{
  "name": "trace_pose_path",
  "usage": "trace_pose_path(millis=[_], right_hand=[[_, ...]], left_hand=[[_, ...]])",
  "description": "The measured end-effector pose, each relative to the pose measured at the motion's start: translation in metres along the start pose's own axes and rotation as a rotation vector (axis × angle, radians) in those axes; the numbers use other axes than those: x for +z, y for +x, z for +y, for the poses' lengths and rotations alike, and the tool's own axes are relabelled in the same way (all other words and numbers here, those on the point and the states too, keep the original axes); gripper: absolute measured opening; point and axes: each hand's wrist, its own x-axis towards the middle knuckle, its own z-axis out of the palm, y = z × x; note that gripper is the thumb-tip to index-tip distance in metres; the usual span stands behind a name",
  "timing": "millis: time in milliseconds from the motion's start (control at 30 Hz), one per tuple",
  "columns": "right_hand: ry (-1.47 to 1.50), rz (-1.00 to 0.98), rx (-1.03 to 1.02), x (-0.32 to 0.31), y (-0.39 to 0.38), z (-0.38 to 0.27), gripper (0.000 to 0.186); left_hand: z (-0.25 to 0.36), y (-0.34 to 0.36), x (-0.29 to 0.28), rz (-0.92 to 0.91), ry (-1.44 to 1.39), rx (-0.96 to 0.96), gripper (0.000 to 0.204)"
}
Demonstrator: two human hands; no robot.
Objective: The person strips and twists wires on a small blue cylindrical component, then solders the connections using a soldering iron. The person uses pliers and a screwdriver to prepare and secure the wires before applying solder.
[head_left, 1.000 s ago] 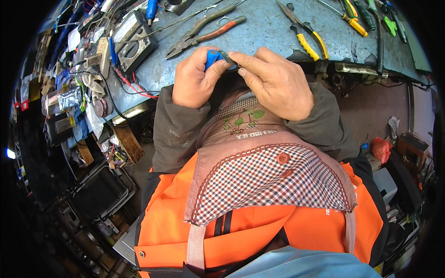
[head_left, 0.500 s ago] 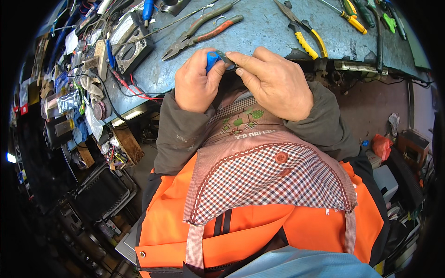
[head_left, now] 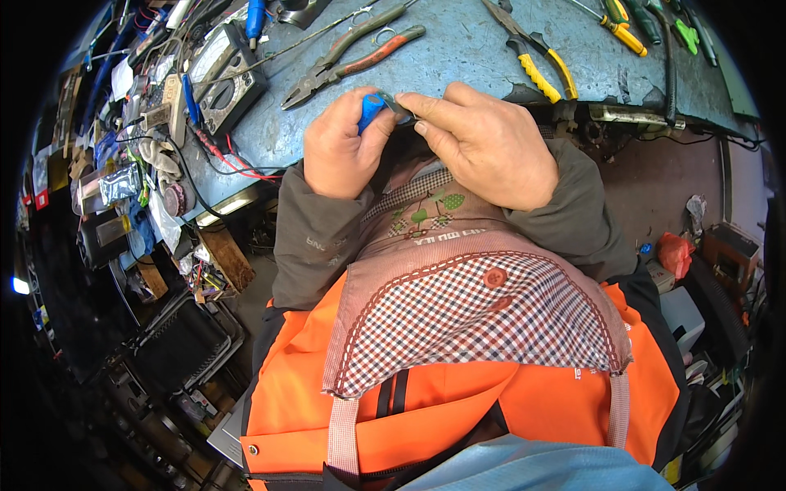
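Observation:
At the near edge of the bench, my left hand [head_left: 342, 147] is closed around a small blue cylindrical part [head_left: 371, 112], with thumb and fingers on its sides. Beside the cylinder sits a small dark greenish flat piece [head_left: 390, 101]; I cannot tell whether the two are joined. My right hand [head_left: 491, 147] meets it from the other side, index fingertip at the flat piece and thumb just below. What lies between those two fingertips is too small to make out. Combination pliers [head_left: 348, 61] with worn red grips lie just beyond my left hand.
An analog multimeter [head_left: 225, 78] with red and black leads stands at the left beside cluttered parts. Yellow-handled long-nose pliers [head_left: 536, 57] and several screwdrivers [head_left: 626, 37] lie across the far right of the blue bench [head_left: 458, 49]. A red bag [head_left: 675, 254] is low at right.
My left hand and the blue part have shifted slightly left, and the cylinder shows a little more of its side. My right hand stays nearly in place, fingertips still at the flat piece.

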Motion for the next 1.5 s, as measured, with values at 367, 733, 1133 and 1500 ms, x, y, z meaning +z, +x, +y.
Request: trace_pose_path(millis=[367,733,1133,1500], right_hand=[[-0.005,-0.007,-0.019,0.003,0.002,-0.001,0.029],[0.031,0.009,-0.015,0.007,0.004,-0.004,0.031],[-0.482,0.229,-0.101,-0.014,0.058,0.042,0.033],[0.442,-0.027,-0.081,-0.006,0.041,0.006,0.019]], left_hand=[[-0.014,-0.004,-0.005,-0.067,-0.181,-0.076,0.021],[-0.022,-0.005,-0.010,-0.134,-0.410,-0.201,0.023],[-0.012,-0.001,-0.004,-0.019,-0.478,-0.312,0.022],[-0.009,-0.006,0.003,0.056,-0.227,-0.048,0.025]])
